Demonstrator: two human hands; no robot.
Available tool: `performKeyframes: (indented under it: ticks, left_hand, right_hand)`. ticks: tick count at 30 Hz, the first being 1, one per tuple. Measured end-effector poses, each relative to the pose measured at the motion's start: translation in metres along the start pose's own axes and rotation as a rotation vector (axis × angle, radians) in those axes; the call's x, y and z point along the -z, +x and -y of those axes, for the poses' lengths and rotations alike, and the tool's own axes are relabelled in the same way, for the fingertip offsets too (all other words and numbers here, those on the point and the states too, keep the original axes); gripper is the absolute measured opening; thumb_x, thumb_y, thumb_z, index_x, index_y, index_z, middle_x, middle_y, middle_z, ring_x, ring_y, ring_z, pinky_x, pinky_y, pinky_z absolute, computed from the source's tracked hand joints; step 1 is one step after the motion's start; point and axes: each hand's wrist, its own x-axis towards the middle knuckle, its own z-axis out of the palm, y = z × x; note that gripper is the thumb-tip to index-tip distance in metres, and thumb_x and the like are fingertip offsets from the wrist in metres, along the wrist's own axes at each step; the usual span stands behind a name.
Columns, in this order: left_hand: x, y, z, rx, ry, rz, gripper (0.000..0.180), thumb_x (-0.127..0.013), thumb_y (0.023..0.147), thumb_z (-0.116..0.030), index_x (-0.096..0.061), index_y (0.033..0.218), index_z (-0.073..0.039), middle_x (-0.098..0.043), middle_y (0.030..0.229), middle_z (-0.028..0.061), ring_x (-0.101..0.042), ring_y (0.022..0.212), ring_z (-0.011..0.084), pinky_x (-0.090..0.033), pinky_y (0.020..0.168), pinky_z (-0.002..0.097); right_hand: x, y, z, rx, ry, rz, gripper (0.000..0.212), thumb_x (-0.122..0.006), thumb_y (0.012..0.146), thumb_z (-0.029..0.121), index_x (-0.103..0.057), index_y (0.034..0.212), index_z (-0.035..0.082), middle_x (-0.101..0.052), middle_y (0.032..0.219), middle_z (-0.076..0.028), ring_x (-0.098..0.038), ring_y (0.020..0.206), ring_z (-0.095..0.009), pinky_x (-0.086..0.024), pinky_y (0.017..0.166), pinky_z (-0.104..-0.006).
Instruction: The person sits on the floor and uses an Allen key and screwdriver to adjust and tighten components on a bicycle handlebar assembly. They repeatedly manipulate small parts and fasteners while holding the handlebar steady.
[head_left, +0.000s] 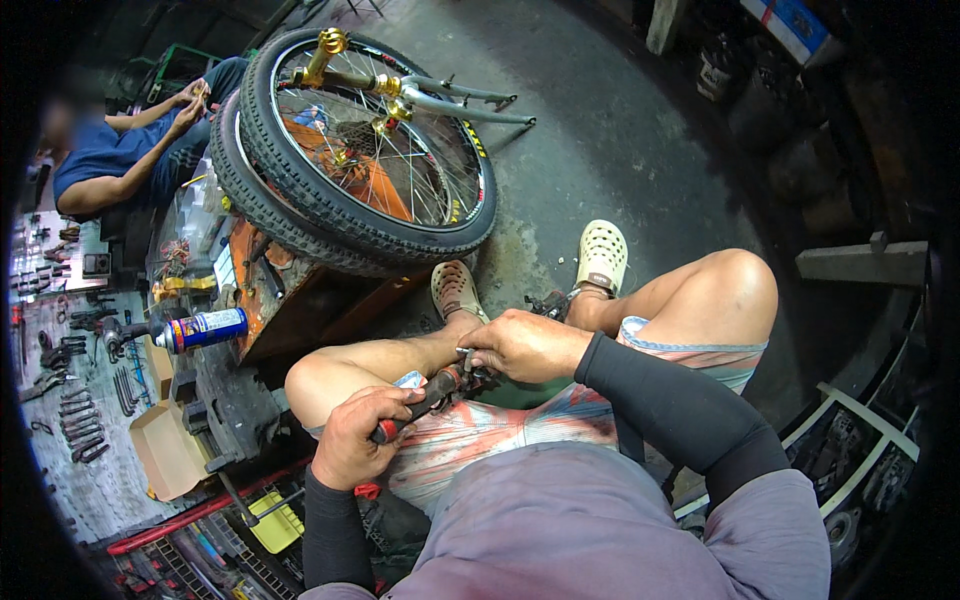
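Note:
Between my bare knees, my left hand (350, 432) is closed around a hand tool with a black and red handle (428, 400). Its head runs toward my right hand, and its exact kind cannot be made out. My right hand (528, 346) meets it there, thumb and fingers pinched on a small metal piece (465, 352). Dark metal parts show below the fingers, partly hidden by them. Just past my right knuckles, near the ankle, another dark mechanical part (549, 304) is visible; whether it touches the hand I cannot tell.
Two bicycle wheels (470, 215) lie stacked on an orange-topped bench (250, 300), with a grey fork (470, 112) over them. A blue spray can (205, 330) lies left, near wrenches (80, 425) and an open cardboard box (165, 450). A seated person in blue (140, 165) handles something small.

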Motion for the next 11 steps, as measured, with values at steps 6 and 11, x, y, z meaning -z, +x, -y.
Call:
performKeyframes:
  ticks: [6,11]
  left_hand:
    - [-0.002,0.000,0.000,-0.003,0.010,0.003,0.040,-0.084,0.068,0.011,-0.064,0.098,-0.007,-0.079,0.117,0.0162,-0.076,0.112,0.0352,-0.060,0.098,0.0447]
    - [-0.003,-0.003,0.001,0.000,-0.014,-0.010,0.042,-0.084,0.069,0.011,-0.064,0.100,-0.008,-0.079,0.119,0.0158,-0.076,0.113,0.0352,-0.060,0.099,0.0454]
  right_hand:
    - [0.001,-0.002,0.003,0.013,-0.046,-0.007,0.032,-0.068,0.102,0.015,-0.072,0.130,0.000,-0.075,0.106,-0.027,-0.073,0.101,-0.043,-0.056,0.090,-0.0498]
    - [-0.003,0.001,-0.011,0.031,-0.037,0.016,0.034,-0.071,0.101,0.018,-0.073,0.130,0.001,-0.076,0.109,-0.027,-0.073,0.106,-0.043,-0.056,0.092,-0.0491]
